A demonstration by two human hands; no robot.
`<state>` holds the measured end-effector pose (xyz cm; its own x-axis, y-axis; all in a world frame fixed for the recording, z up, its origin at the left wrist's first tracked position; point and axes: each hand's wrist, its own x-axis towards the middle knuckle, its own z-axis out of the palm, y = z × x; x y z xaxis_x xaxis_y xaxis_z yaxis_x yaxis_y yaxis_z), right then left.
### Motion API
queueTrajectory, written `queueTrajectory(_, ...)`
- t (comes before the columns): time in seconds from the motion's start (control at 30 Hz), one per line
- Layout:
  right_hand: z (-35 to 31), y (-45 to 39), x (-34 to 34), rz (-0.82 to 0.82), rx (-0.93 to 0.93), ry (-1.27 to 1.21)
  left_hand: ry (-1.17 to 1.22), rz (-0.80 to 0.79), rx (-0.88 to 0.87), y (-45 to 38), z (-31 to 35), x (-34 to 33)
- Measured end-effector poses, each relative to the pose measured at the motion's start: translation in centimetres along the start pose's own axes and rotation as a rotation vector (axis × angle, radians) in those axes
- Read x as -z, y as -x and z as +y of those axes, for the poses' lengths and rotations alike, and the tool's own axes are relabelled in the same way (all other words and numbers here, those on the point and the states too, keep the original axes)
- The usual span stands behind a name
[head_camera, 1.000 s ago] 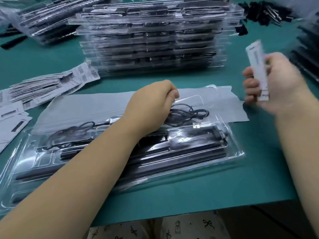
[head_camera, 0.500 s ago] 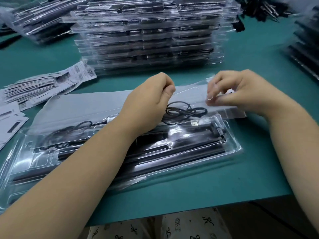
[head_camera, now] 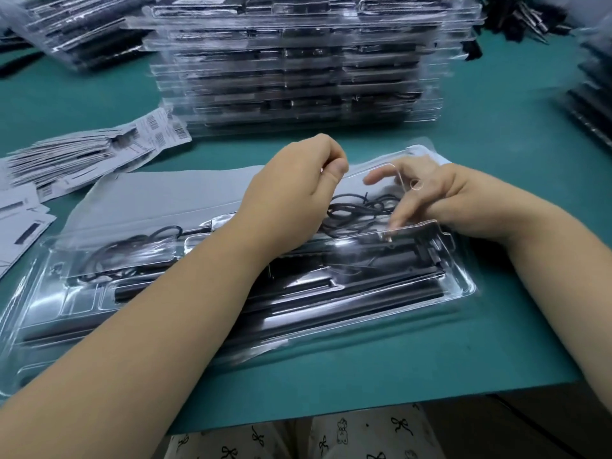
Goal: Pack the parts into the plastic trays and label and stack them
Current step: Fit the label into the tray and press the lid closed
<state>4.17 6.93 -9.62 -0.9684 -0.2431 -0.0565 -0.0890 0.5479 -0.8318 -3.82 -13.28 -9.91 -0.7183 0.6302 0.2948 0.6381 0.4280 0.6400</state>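
Green table (head_camera: 496, 342), tray (head_camera: 364, 293) under right hand (head_camera: 427, 193)

This is a packing bench in a small factory or assembly workshop. A green work mat (head_camera: 496, 326) covers the table, and a tall stack of filled clear trays (head_camera: 298, 61) stands at the back, with further stacks at the far left (head_camera: 82, 28) and at the right edge (head_camera: 592, 104). A fanned heap of printed barcode cards (head_camera: 89, 150) lies at the left, and loose black parts (head_camera: 530, 18) are piled at the far right corner. Many identical items signal batch work, not a home.
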Motion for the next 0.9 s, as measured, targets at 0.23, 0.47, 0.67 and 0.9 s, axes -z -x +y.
queueTrajectory(0.23, -0.4, 0.0, 0.3, -0.096, -0.055, 0.195, 0.019, 0.015, -0.015, 0.0, 0.0, 0.0)
queueTrajectory(0.47, -0.5, -0.4, -1.2, 0.096, 0.002, 0.206, -0.075, -0.026, -0.019, -0.2, 0.0, 0.0)
queueTrajectory(0.67, -0.6, -0.5, -1.7, 0.278, 0.03, 0.015, -0.05, -0.04, 0.001, -0.1, 0.1, 0.1)
queueTrajectory(0.9, 0.1, -0.4, -2.0, 0.325, 0.058, 0.017, -0.043, -0.023, 0.012, 0.0, 0.1, 0.3)
